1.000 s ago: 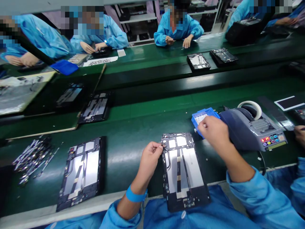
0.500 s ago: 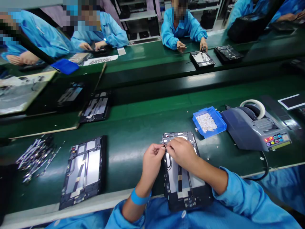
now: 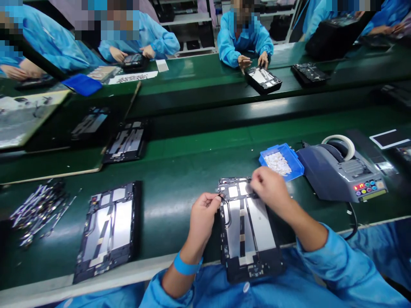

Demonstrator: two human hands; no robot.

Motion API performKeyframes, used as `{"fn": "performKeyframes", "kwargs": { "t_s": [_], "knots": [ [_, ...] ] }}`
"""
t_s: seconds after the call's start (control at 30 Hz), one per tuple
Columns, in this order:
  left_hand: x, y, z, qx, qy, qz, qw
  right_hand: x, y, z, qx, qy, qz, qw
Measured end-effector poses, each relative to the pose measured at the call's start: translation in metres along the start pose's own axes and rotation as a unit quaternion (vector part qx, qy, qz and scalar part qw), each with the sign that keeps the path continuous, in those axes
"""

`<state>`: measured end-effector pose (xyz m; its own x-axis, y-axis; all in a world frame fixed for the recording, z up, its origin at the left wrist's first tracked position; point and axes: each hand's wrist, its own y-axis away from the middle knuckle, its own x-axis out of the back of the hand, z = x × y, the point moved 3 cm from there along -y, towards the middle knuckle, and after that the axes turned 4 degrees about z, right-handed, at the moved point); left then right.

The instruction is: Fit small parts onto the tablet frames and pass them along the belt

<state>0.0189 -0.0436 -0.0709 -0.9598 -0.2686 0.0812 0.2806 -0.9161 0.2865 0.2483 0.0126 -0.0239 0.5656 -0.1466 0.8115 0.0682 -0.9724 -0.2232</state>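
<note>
Both hands at the far end of an opened tablet frame on the green worktop.

Nearest us lies the black rectangular tablet frame with silver inner plates (image 3: 245, 226), its long axis running away from us. Our left hand (image 3: 202, 214) pinches the frame's far left corner; our right hand (image 3: 268, 188) rests curled on its far right end, grip unclear. Just beyond the right hand sits the blue plastic tray of small white parts (image 3: 293, 164), beside the grey tape dispenser (image 3: 340, 173).

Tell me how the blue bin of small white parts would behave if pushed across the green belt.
The blue bin looks like thin plastic, probably light, so it should slide easily. It sits low and wide, so tipping seems unlikely. Its small white parts lie loose and could shift or spill if jolted.
</note>
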Motion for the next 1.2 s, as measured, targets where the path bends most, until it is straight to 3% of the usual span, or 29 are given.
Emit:
{"fn": "performKeyframes", "kwargs": {
  "t_s": [0.1,0.17,0.3,0.4,0.47,0.57,0.73,1.03,1.2],
  "knots": [
    [0.003,-0.002,0.003,-0.013,-0.007,-0.003,1.000,0.043,-0.013,0.043,-0.108,0.122,0.043,0.986],
    [0.006,0.000,0.009,-0.033,-0.046,0.001,0.998,0.052,-0.014,0.048,-0.108,0.135,0.028,0.984],
    [0.015,0.005,0.024,-0.104,-0.152,-0.008,0.983,0.020,-0.006,-0.001,0.009,-0.028,-0.079,0.996],
    [0.025,0.004,0.029,-0.188,-0.227,0.005,0.956,-0.014,-0.008,-0.040,0.008,-0.063,-0.159,0.985],
    [0.030,0.002,0.028,-0.237,-0.269,0.013,0.933,-0.030,-0.016,-0.053,-0.010,-0.044,-0.196,0.979],
    [0.033,-0.001,0.024,-0.306,-0.316,-0.002,0.898,-0.044,-0.026,-0.057,-0.008,0.011,-0.233,0.972],
    [0.025,-0.003,0.020,-0.395,-0.386,-0.050,0.832,-0.054,-0.029,-0.056,-0.002,0.080,-0.242,0.967],
    [0.019,-0.010,0.017,-0.445,-0.479,-0.080,0.752,-0.058,-0.028,-0.059,-0.006,0.095,-0.244,0.965],
    [0.019,-0.010,0.018,-0.444,-0.495,-0.097,0.741,-0.057,-0.030,-0.058,-0.007,0.099,-0.250,0.963]
  ]
}}
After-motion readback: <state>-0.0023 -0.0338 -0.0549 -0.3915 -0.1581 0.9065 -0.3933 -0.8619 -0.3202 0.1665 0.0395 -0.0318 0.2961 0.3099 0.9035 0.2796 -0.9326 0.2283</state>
